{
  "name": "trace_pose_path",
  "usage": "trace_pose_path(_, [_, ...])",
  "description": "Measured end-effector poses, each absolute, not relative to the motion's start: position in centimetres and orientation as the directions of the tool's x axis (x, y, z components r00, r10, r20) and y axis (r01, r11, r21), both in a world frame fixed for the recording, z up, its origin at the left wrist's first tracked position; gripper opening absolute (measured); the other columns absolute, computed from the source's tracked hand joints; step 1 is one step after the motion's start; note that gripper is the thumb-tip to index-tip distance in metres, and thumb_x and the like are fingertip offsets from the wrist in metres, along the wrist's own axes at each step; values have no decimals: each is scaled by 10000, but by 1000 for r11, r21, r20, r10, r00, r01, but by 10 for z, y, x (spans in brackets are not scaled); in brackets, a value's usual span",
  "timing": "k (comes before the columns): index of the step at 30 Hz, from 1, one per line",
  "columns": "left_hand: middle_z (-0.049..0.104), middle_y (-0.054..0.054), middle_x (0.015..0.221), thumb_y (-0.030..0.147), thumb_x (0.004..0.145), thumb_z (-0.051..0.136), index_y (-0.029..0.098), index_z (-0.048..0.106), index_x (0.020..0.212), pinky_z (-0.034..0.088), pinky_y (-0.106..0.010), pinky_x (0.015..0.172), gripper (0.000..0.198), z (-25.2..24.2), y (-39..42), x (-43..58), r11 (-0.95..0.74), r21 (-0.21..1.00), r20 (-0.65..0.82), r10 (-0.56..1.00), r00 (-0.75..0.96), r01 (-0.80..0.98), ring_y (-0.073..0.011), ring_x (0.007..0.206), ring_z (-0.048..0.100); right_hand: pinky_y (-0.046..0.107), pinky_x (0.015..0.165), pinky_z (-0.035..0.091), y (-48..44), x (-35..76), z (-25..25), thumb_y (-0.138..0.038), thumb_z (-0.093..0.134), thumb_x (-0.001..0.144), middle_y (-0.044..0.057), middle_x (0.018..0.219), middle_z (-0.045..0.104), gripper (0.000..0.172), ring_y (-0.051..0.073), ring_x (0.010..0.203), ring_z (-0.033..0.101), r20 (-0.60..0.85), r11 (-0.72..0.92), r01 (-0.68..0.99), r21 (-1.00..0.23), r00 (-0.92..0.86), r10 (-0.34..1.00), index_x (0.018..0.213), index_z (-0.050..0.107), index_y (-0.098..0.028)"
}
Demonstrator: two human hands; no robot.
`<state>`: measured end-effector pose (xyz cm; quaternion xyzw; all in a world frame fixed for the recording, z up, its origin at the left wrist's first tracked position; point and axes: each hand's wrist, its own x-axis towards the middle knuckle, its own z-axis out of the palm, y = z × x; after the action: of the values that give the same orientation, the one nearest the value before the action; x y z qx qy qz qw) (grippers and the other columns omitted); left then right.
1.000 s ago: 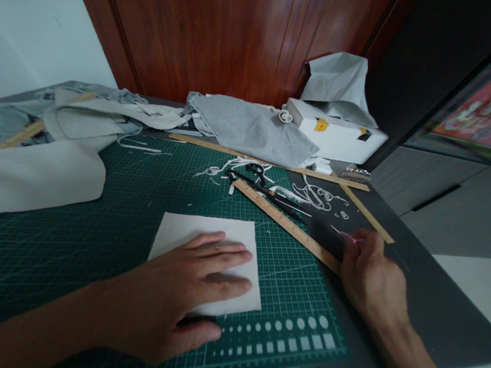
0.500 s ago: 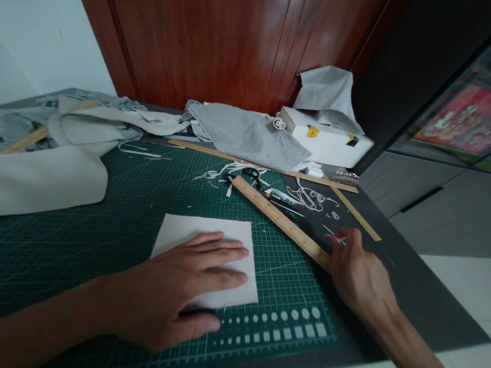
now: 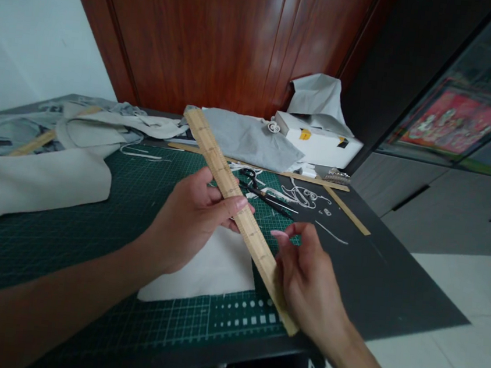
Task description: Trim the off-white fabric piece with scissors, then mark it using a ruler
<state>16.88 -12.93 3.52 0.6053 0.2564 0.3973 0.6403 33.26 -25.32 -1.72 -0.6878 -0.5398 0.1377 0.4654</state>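
Note:
My left hand (image 3: pixel 200 217) grips a wooden ruler (image 3: pixel 214 151) near its middle, thumb on top and fingers beneath. The ruler is raised and slants from upper left to lower right. My right hand (image 3: pixel 308 281) is closed at the ruler's lower part, its curled fingers against the edge. A thin pink piece (image 3: pixel 279 234) sticks out between its thumb and forefinger; its kind is not plain. Under the ruler and left hand, an off-white cloth piece (image 3: pixel 210 268) lies on the green cutting mat (image 3: pixel 139 196), partly covered.
Black scissors (image 3: pixel 266 196) lie among white strips (image 3: pixel 301 196) beyond the ruler. Farther back are another wooden ruler (image 3: pixel 307 179), grey cloth (image 3: pixel 250 137) and a white box (image 3: pixel 320 142). Larger pale cloth (image 3: pixel 53 181) covers the left side. The table's edge (image 3: pixel 414 330) is at right.
My left hand has lifted off the cloth piece and taken hold of the ruler. The ruler has risen from the mat and moved left and nearer, with my right hand following.

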Motion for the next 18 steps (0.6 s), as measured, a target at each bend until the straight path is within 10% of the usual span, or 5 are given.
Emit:
trace_pose_path(12, [746, 24, 774, 215, 729, 933, 201, 236, 1636, 636, -289, 577, 1143, 0, -99, 166, -26, 997, -21, 782, 623, 67, -234, 711, 781, 235, 508, 492, -256, 377, -50, -234, 474, 1118, -45, 713, 675, 47, 145, 535, 669, 543, 215, 754, -620, 215, 812, 1102, 455, -275])
trace_pose_path(18, [665, 66, 730, 301, 807, 874, 247, 360, 1622, 538, -255, 543, 965, -13, -99, 168, -196, 958, 10, 751, 660, 209, -174, 609, 699, 264, 635, 597, -263, 376, -53, -169, 522, 1100, 1, 883, 792, 144, 168, 711, 798, 605, 404, 742, -534, 2, 796, 1195, 491, -272])
